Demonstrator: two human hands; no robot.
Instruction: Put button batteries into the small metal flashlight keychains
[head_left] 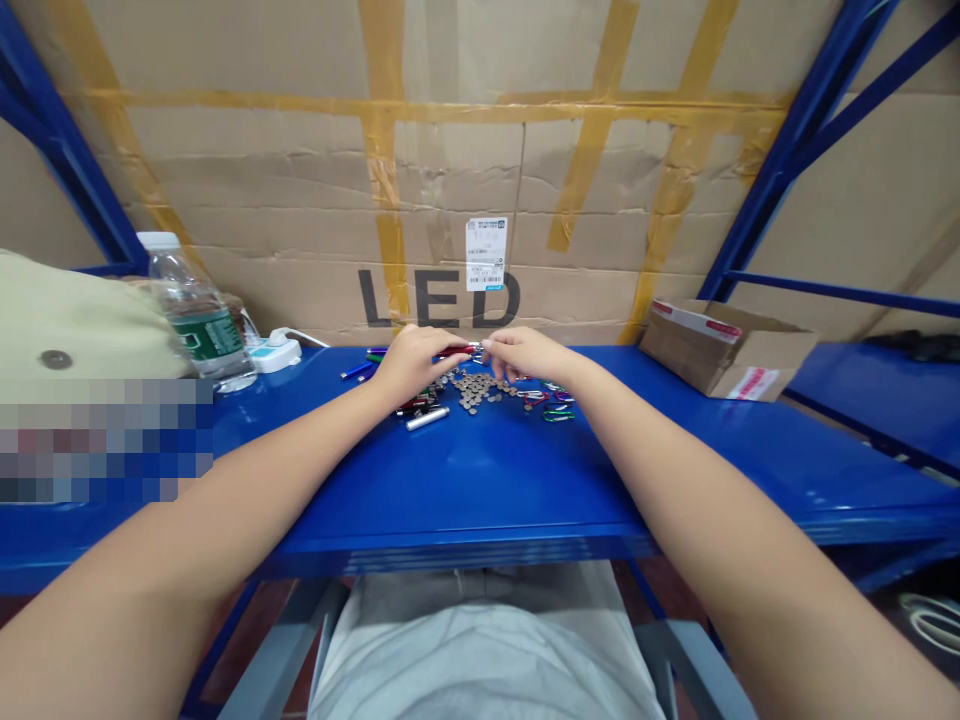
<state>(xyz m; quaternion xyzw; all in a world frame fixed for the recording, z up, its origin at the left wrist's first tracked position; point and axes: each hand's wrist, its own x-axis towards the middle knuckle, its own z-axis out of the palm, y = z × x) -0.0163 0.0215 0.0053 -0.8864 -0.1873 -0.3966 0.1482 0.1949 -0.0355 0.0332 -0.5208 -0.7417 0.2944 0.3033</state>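
My left hand [414, 362] is closed around a small red pen-like torch [454, 351], held level above the blue table [480, 480]. My right hand [525, 353] pinches at the torch's metal tip, fingers pressed together. Right below the hands lies a heap of small round button cells [474, 389]. A silver torch [427, 418] and other coloured ones lie beside my left hand. Coloured carabiner clips [553, 404] lie under my right wrist.
A water bottle [196, 316] and a white power strip [274, 352] stand at the left, next to a beige bag [75, 320]. A small open cardboard box [720, 348] sits at the right. A large taped carton marked LED [450, 200] closes off the back.
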